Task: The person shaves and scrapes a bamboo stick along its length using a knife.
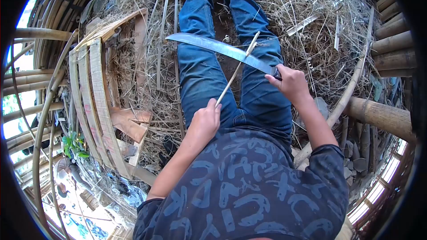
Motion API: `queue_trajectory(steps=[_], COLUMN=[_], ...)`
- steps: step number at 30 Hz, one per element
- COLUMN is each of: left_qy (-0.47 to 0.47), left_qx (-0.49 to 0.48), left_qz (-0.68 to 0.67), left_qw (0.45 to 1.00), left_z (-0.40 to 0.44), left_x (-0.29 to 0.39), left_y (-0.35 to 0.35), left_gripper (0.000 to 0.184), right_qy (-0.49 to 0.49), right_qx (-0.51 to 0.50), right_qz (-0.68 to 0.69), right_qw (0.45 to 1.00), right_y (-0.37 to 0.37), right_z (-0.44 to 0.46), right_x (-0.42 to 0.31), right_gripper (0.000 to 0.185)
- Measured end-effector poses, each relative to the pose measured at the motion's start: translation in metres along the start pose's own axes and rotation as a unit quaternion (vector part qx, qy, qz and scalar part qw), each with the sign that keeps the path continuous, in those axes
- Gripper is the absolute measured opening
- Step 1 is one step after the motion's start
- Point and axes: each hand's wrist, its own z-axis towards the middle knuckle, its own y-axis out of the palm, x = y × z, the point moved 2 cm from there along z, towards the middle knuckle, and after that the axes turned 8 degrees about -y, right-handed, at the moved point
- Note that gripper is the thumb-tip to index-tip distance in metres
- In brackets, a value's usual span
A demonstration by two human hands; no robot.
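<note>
A long, slightly curved blade (pixel 213 46) lies across a thin bamboo stick (pixel 231 81) above my thighs. My right hand (pixel 291 82) is closed round the dark handle of the blade, near my right knee. The lower end of the stick is in my left hand (pixel 206 118), whose fingers are wrapped round it in front of my lap. From there the stick slants up and to the right, passing under the blade. Its upper end, past the blade, looks paler and thicker. My legs in blue jeans (pixel 200 75) are stretched out below the blade and the stick.
Shavings and straw (pixel 302 0) cover the ground around my legs. At the left stands a slatted wooden frame (pixel 100 93), with broken wood pieces (pixel 129 124) beside it. Thick bamboo poles (pixel 382 118) edge the right side. A person (pixel 66 169) is partly visible beyond the bamboo at lower left.
</note>
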Motion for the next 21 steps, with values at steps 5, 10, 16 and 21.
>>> queue_trajectory(steps=[5, 10, 16, 21], left_qy=[0.032, -0.002, 0.009, -0.002], left_qx=[0.027, 0.014, 0.006, 0.007], left_qz=[0.005, -0.002, 0.0, 0.03], left_qw=[0.999, 1.0, 1.0, 1.0], left_z=[0.005, -0.011, -0.004, -0.023], left_x=[-0.001, -0.004, 0.003, -0.016], left_y=[0.007, -0.005, 0.004, -0.01], left_gripper=[0.019, 0.016, 0.016, 0.017], right_qy=[-0.081, 0.026, -0.069, 0.036], right_qx=[-0.01, -0.02, -0.01, 0.024], right_qz=[-0.009, -0.04, -0.013, -0.055], right_qw=[0.997, 0.999, 0.998, 0.998], right_y=[-0.005, -0.019, -0.01, -0.031], right_z=[0.005, 0.016, 0.009, 0.018], right_x=[-0.033, 0.017, -0.023, 0.041], right_gripper=[0.051, 0.049, 0.055, 0.059])
